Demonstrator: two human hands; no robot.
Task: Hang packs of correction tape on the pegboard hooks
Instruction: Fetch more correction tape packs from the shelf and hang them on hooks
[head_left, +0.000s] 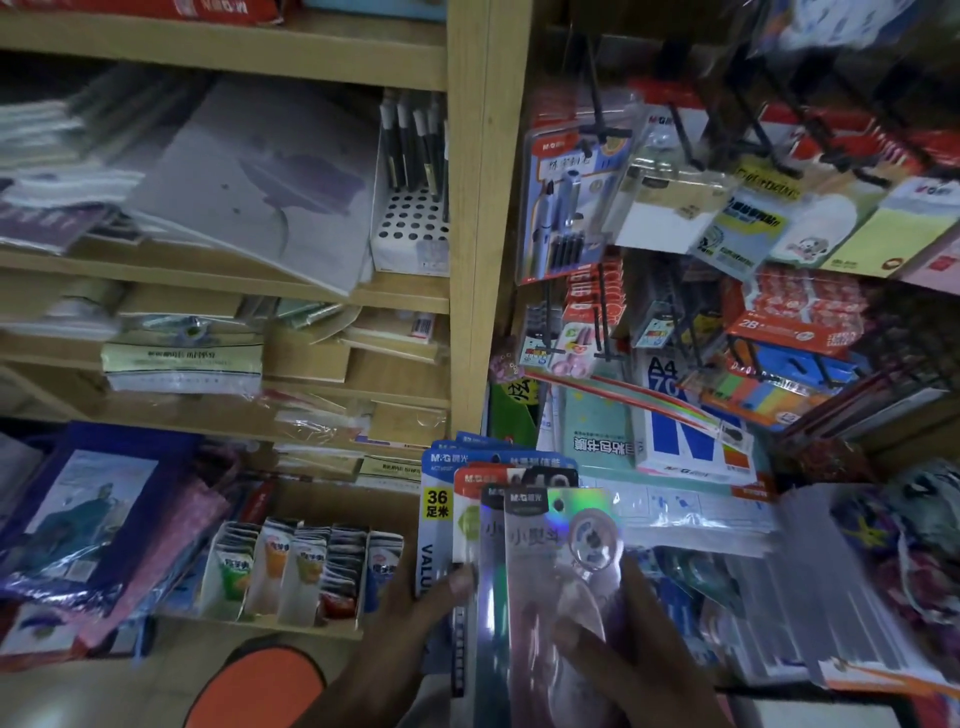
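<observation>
I hold a fanned stack of correction tape packs (498, 519) low in the middle of the view. The front pack (561, 566) is pale purple with a shiny holographic top and a round tape wheel. Behind it sit a dark pack, a red-topped pack and a blue-and-white pack marked 36. My left hand (410, 623) grips the stack from the left, thumb on the front. My right hand (623, 654) lies with its fingers on the purple pack. The pegboard hooks (691, 140) are black prongs at the upper right, loaded with other stationery.
A wooden shelf unit (467, 218) with notebooks and paper fills the left. Hanging pen sets (566, 197) and sticky notes (883, 234) crowd the hooks. An A4 paper ream (680, 415) and piled packets lie below them. A cardboard box of small packets (306, 571) stands bottom left.
</observation>
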